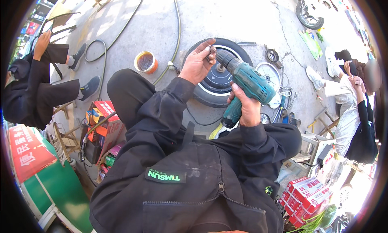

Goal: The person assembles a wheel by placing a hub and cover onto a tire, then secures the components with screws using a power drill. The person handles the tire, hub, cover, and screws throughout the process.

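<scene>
A teal and black cordless drill (pixel 254 84) is tilted in front of me, its chuck pointing up and to the left. My right hand (pixel 247 108) is wrapped round its handle. At the chuck end, my left hand (pixel 197 65) pinches a small dark metal bit (pixel 212 49) between thumb and fingers. Whether the bit is seated in the chuck is hard to make out. Below both hands, a scooter-type wheel with a black tyre (pixel 210 100) lies flat on the ground, partly covered by the drill and my left hand.
An orange tub of dark liquid (pixel 146 62) stands left of the wheel, beside a hose (pixel 178 35). Right of it lie a round metal cover (pixel 268 73) and several tools. Red cartons (pixel 304 198) sit lower right. Two people sit nearby, at the far left (pixel 30 85) and far right (pixel 357 112).
</scene>
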Demonstrator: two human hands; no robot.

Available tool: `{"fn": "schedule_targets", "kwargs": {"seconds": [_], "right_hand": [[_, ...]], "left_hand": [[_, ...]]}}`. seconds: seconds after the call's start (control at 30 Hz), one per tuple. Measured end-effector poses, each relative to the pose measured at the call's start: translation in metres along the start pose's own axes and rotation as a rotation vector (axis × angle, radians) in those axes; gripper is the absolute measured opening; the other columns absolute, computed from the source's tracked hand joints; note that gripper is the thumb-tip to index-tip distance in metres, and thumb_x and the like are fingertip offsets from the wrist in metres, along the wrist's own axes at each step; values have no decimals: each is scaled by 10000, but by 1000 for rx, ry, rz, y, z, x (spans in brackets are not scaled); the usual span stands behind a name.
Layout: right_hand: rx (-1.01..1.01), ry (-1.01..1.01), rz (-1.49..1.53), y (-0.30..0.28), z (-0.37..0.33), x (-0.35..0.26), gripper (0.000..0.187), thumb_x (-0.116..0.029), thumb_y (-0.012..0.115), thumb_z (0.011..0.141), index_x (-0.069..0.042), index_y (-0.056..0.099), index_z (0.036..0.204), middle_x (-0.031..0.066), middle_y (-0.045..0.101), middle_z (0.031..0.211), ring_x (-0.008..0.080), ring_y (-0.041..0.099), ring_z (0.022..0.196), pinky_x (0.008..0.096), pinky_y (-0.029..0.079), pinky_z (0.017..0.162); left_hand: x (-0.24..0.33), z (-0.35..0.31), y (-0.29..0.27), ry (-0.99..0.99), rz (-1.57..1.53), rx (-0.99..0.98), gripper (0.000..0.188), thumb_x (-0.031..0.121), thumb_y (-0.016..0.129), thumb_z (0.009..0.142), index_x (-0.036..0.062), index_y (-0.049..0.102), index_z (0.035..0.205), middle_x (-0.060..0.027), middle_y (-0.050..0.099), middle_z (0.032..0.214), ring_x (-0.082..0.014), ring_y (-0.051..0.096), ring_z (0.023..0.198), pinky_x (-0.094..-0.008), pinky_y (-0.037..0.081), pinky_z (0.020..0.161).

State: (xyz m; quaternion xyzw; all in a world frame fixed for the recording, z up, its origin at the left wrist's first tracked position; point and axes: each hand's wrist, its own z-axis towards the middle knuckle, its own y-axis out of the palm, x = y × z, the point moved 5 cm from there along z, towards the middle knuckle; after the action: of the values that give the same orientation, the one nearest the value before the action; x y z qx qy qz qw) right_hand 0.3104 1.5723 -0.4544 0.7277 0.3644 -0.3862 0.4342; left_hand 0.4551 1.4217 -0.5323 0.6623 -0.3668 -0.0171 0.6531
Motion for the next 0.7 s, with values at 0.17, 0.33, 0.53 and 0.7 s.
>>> {"fn": "schedule_targets", "kwargs": {"seconds": [0.17,0.33,0.53,0.7], "right_hand": [[-10,-12,-21,4,5,-1,276,-124,779,915,-24,660,1144,52,658,897,153,630,698,314,532,619],[-33,0,-61,4,10,2,297,-132,790,907,-7,675,1151,57,669,916,144,627,711,321,546,630],[-59,11,-95,7,12,2,292,-141,790,907,-10,671,1138,49,655,880,143,626,701,318,542,628],[-55,4,-61,7,10,4,339,-137,788,907,2,663,1190,72,676,956,153,636,736,326,548,638]], "left_hand": [[4,-5,-7,22,22,7,165,108,536,1079,39,613,1208,-50,643,1012,-109,580,809,-274,484,718],[11,-6,-12,30,42,22,156,116,545,1078,47,617,1199,-52,646,996,-109,581,807,-271,485,718],[13,-6,-14,40,97,63,156,120,534,1085,34,618,1186,-55,635,965,-115,578,786,-266,500,707],[15,-5,-15,44,94,33,165,111,564,1069,42,630,1202,-47,668,1013,-97,608,784,-262,487,701]]}}
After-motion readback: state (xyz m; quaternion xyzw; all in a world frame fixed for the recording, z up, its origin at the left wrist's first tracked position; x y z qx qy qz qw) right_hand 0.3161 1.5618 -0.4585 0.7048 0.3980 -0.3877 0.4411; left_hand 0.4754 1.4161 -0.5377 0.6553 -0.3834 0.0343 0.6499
